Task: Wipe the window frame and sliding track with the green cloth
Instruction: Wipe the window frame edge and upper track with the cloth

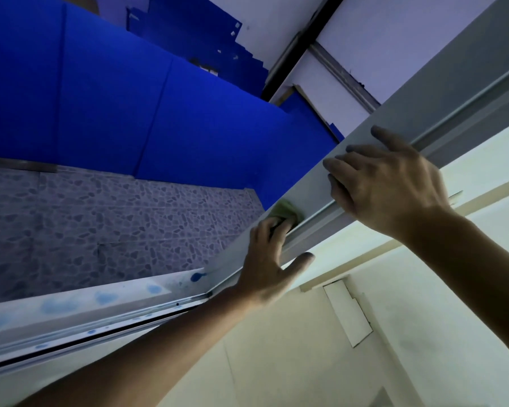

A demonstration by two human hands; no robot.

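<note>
Green cloth (285,211): bunched, pressed against the pale window frame (312,183) beside the sliding track (315,227). Left hand (269,265): fingers curled onto the cloth, thumb spread out below the track. Right hand (391,183): fingers spread, flat on the frame above. Blue wall (130,98) and pebble paving (100,230) beyond.

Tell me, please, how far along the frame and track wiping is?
Done: nothing I can confirm. In hand: the left hand presses the cloth on the frame while the right hand steadies itself there. Left: the track below, still carrying blue spots.
</note>
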